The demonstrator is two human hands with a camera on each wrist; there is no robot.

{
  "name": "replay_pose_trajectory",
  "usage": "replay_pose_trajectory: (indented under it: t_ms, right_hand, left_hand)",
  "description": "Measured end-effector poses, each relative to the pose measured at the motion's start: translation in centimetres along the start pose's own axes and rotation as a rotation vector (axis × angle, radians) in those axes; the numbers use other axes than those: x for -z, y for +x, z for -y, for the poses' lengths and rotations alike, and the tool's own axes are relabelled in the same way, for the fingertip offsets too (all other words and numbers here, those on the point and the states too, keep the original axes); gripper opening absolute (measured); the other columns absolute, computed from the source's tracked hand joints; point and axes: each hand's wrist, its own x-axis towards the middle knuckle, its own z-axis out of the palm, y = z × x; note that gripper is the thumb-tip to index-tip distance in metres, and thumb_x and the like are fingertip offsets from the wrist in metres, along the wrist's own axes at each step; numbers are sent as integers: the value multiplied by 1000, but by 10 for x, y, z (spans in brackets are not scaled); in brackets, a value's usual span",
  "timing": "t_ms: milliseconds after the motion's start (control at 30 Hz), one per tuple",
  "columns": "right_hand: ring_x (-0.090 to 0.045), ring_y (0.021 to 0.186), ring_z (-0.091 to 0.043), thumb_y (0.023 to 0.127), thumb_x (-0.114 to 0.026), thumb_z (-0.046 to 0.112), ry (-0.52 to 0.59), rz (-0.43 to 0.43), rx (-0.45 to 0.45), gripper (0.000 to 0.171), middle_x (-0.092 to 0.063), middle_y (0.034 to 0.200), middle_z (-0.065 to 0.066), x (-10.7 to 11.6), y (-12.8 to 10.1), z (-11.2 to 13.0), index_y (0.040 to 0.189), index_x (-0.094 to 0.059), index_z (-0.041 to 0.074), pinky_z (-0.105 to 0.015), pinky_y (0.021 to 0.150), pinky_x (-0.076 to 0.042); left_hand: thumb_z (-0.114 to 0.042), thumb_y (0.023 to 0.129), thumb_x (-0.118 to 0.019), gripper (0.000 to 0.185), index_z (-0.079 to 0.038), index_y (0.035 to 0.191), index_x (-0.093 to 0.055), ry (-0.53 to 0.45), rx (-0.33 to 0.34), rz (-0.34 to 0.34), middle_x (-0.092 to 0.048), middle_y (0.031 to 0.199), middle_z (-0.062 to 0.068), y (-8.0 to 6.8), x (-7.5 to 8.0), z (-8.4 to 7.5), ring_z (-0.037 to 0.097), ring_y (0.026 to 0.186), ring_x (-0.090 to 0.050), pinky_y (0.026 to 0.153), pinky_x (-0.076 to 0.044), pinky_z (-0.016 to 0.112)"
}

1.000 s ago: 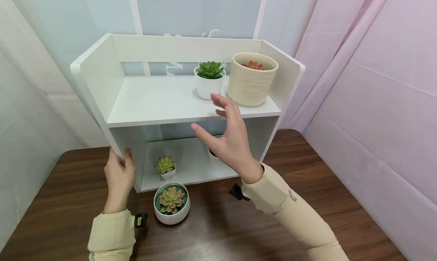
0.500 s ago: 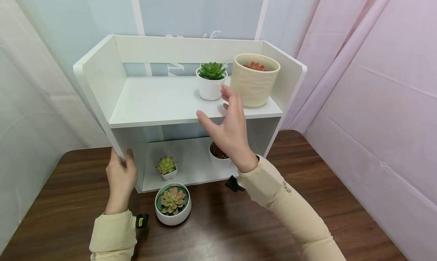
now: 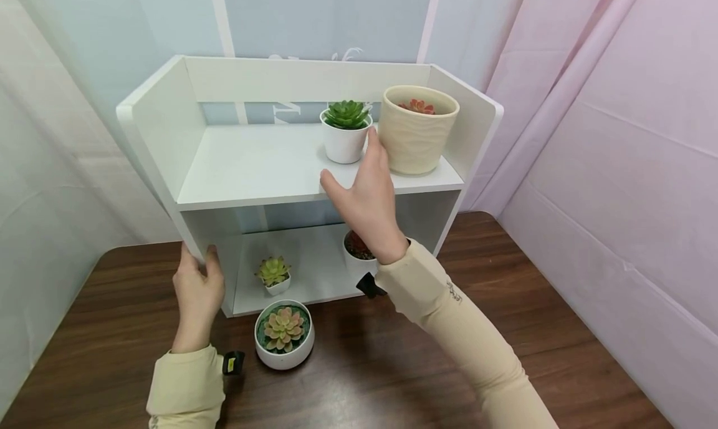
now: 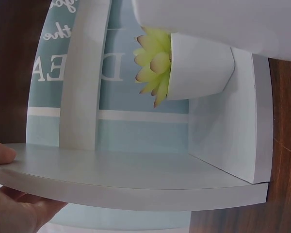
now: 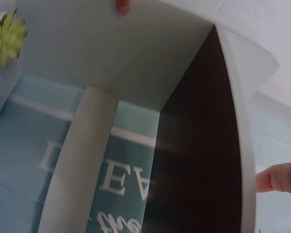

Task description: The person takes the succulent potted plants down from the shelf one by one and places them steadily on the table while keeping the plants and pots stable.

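A white two-tier shelf (image 3: 247,198) stands on the table. My left hand (image 3: 197,292) grips its left side panel; the left wrist view shows the thumb (image 4: 1,153) on one face and fingers on the other. My right hand (image 3: 367,198) is over the upper board's front edge, thumb spread from straight fingers. Its fingertips reach between a small white pot with a green succulent (image 3: 343,143) and a larger cream pot (image 3: 417,139) holding a red succulent (image 3: 417,107). Whether they touch either pot, I cannot tell.
On the lower board are a small pale-green succulent (image 3: 273,273) and a white pot with a dark reddish plant (image 3: 359,260), partly hidden by my right hand. A round white bowl with a succulent (image 3: 284,357) sits on the table (image 3: 392,379) before the shelf.
My right hand has moved up and inward, its fingertips now beside the small white pot. The left hand keeps its hold on the side panel, and the pots have stayed put.
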Motion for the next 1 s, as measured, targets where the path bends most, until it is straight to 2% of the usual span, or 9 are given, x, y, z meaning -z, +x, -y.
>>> replay_pose_trajectory:
  t_ms: [200, 567, 833, 1000]
  right_hand:
    - [-23, 145, -24, 85, -64, 27, -67, 6, -10, 90, -19, 157, -20, -1, 7, 1, 151, -11, -5, -36, 115, -26]
    - [-19, 146, -24, 84, -68, 29, -46, 68, -82, 97, -15, 157, -22, -1, 28, 6, 150, -6, -8, -32, 117, -22]
    - [-27, 143, -28, 84, -70, 35, -39, 88, -152, 100, -20, 156, -20, -2, 40, 7, 150, -6, -5, -34, 115, -26]
    - [-37, 137, -29, 83, -72, 39, -51, 85, -183, 100, -28, 152, -20, -6, 45, 7, 148, -9, -4, -34, 112, -31]
  left_hand:
    - [-12, 100, -43, 41, 4, 138, -42, 0, -2, 4, -52, 129, 35, 0, 0, 0, 52, 115, -52, 83, -42, 69]
    - [-11, 99, -44, 40, 5, 136, -43, -10, -4, -2, -53, 127, 36, 0, 0, -1, 53, 114, -52, 83, -42, 70]
    - [-12, 99, -44, 40, 4, 136, -43, -2, -1, 0, -53, 127, 35, -1, 0, 0, 53, 113, -53, 82, -42, 70]
    - [-12, 99, -44, 40, 4, 136, -43, -4, -3, 0, -53, 127, 36, -2, 0, 0, 53, 113, -53, 82, -42, 70]
